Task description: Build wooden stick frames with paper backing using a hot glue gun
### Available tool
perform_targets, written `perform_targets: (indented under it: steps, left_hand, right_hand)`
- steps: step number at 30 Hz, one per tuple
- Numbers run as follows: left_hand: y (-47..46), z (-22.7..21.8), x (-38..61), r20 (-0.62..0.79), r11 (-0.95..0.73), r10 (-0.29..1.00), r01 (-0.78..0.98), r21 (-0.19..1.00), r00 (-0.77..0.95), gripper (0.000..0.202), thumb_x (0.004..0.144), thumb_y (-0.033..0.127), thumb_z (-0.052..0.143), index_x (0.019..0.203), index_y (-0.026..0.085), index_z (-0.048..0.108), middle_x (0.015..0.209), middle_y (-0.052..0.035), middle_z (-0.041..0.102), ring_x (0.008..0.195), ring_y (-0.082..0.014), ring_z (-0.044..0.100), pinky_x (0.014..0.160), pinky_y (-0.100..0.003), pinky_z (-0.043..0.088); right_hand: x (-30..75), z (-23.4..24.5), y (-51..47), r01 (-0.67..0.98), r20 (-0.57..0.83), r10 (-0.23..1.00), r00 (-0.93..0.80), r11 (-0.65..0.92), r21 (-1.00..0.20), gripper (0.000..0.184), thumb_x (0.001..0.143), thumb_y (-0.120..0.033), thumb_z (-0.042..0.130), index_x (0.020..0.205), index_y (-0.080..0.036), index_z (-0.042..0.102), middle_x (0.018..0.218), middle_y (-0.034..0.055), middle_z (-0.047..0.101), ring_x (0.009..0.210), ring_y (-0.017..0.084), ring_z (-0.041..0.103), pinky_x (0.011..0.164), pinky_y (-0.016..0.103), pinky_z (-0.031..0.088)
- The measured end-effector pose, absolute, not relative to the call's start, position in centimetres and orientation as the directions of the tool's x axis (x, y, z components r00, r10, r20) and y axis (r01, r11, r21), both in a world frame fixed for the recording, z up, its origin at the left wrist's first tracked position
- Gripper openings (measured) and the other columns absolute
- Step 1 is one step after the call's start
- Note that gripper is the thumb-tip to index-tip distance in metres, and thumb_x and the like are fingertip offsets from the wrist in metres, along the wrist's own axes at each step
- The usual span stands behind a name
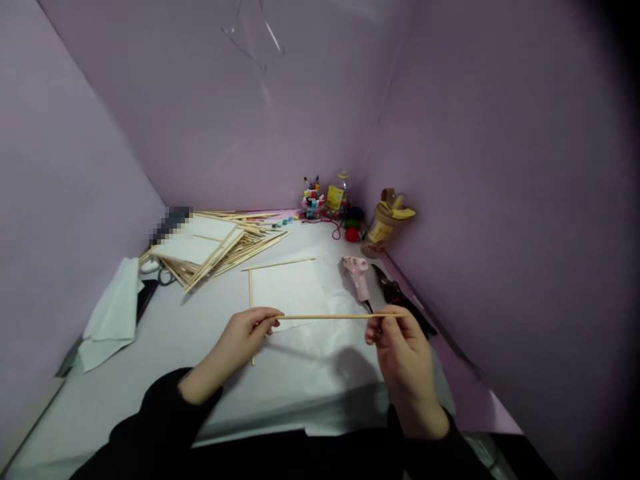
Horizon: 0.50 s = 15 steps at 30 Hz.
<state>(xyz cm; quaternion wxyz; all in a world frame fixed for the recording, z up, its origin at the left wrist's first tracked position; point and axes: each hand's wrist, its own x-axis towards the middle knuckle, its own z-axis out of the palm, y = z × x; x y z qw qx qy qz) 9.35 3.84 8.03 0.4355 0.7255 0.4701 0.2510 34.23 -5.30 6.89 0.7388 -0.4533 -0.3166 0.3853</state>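
A thin wooden stick [327,317] stretches level between my two hands, above the table. My left hand [250,333] pinches its left end. My right hand [403,343] grips the other end between thumb and fingers. Beneath and beyond the stick lies a white paper sheet [290,290]. One stick [280,264] runs along the sheet's far edge, and another stick [251,290] along its left edge, partly hidden by my left hand. A pink glue gun [357,277] with a small red light lies just past my right hand.
Many wooden sticks [250,250] are piled at the back left, with white panels [187,247] on top. Scissors [166,276] and a white cloth [113,320] lie left. Pens [313,203], yarn balls [353,233] and a brown cup [383,227] stand near the back right walls.
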Motion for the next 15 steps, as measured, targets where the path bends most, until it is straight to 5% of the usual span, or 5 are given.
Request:
perform_targets:
  steps: [8, 15]
  left_hand:
    - [4.6, 8.3, 11.2, -0.053, -0.03, 0.964, 0.305, 0.952, 0.261, 0.019, 0.075, 0.03, 0.058, 0.084, 0.016, 0.068, 0.072, -0.0041, 0.069, 0.067, -0.0157, 0.064, 0.064, -0.027, 0.051]
    - [4.8, 8.7, 11.8, -0.003, -0.141, 0.946, 0.421, 0.896, 0.325, 0.017, 0.079, 0.026, 0.055, 0.085, 0.018, 0.069, 0.072, -0.0032, 0.069, 0.068, -0.0149, 0.063, 0.063, -0.026, 0.049]
  right_hand:
    - [36.7, 5.0, -8.9, -0.282, 0.014, 0.859, 0.512, 0.183, -0.942, 0.018, 0.075, -0.033, 0.07, 0.089, -0.024, 0.065, 0.075, 0.0011, 0.068, 0.061, 0.012, 0.063, 0.056, 0.024, 0.052]
    - [38.1, 3.9, -11.4, 0.086, -0.139, 0.845, 0.516, -0.213, -0.973, 0.03, 0.068, -0.043, 0.071, 0.087, -0.019, 0.068, 0.072, 0.0051, 0.07, 0.062, 0.018, 0.066, 0.06, 0.028, 0.053]
